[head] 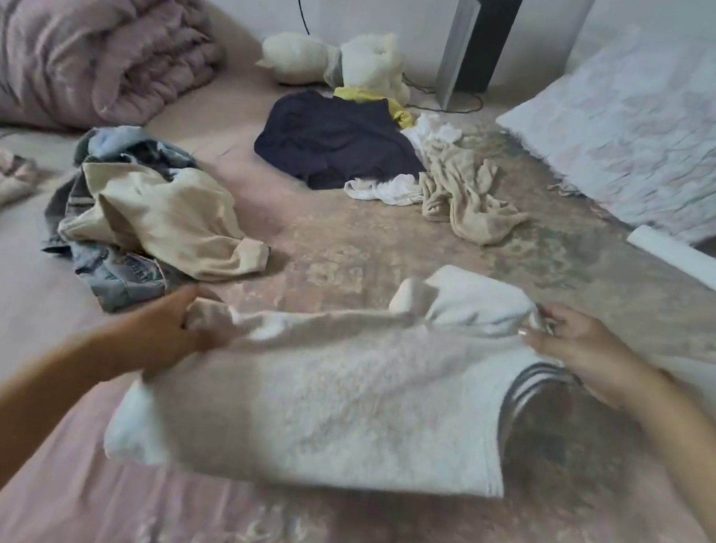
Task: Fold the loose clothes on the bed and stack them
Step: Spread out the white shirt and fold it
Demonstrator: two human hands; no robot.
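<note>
Bed [396, 249]: most garments unfolded, no stack seen. Far heap unsorted: navy garment [338, 143], beige cloth [465, 194], white pieces beside it. Left heap unsorted: cream top [160, 214] over denim [114, 272]. White towel [341, 403], grey stripes at one end, lifted over near bed, fold in progress. Left hand [180, 328] fingers clenched on towel's left corner; right hand [582, 346] pinching right corner. Judgement: task early, bulk remaining.

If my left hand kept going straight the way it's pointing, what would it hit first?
Probably the cream top heaped on the jeans, just beyond the left hand gripping the white towel; depth is uncertain.
</note>
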